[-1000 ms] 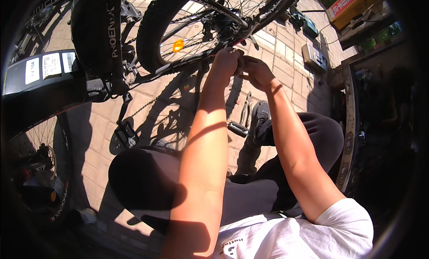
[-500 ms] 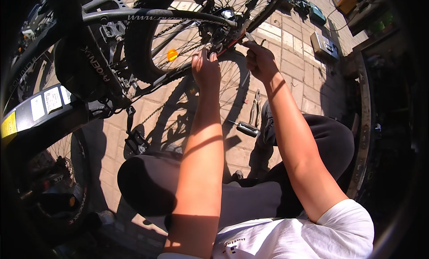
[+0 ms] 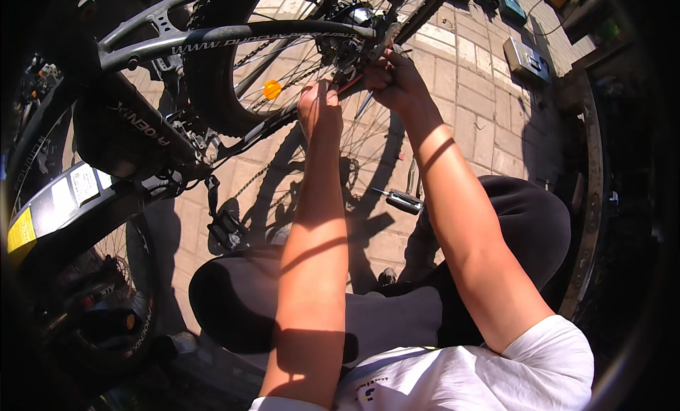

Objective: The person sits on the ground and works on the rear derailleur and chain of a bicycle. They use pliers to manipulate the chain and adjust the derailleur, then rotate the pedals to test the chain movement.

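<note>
A dark bicycle frame (image 3: 234, 39) reaches in from the upper left, with its spoked wheel (image 3: 219, 92) beyond my hands. My left hand (image 3: 320, 108) is closed in a pinch just below the hub parts (image 3: 343, 53); what its fingertips hold is hidden. Slightly farther to the right, my right hand (image 3: 398, 81) is closed by the frame's end, its fingers curled round something small that I cannot make out. A thin red line (image 3: 350, 83) runs between the two hands. On the wheel's spokes sits an orange reflector (image 3: 272, 90).
A folding multi-tool (image 3: 402, 200) and partly covered pliers (image 3: 413, 177) lie on the paving by my right forearm. A metal box (image 3: 526, 60) and a green case (image 3: 511, 7) stand at the upper right. A pedal (image 3: 228, 230) juts out near my left knee.
My right hand has moved left and slightly up, closer to my left hand and the hub. The view has shifted a little; my left hand stays pinched below the hub.
</note>
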Motion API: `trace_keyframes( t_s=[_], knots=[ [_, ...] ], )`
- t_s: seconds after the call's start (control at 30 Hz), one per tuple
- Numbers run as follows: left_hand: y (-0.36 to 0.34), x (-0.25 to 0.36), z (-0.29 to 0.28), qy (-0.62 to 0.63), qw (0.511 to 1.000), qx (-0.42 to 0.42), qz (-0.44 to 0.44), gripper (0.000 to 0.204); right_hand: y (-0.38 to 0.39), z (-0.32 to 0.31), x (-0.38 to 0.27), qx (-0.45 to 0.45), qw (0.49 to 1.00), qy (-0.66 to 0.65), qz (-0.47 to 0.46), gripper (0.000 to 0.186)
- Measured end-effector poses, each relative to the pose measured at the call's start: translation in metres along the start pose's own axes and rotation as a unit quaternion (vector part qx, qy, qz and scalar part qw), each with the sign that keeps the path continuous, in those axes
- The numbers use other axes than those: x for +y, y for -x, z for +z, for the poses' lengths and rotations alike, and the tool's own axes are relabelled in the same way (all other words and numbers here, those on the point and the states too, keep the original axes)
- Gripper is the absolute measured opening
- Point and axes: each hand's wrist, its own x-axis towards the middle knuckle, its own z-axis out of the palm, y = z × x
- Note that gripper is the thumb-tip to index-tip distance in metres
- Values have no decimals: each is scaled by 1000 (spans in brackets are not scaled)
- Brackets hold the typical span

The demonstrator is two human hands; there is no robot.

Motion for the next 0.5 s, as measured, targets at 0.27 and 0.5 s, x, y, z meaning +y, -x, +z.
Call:
trace_keyframes(
  t_s=[0.27, 0.5],
  knots=[
    [4, 3, -31, -71, 989, 47, 124, 13, -32, -20, 16, 24, 985, 102, -137, 21],
    [10, 231, -225, -220, 939, -177, 197, 30, -70, -81, -20, 47, 972, 151, -172, 35]
  ],
)
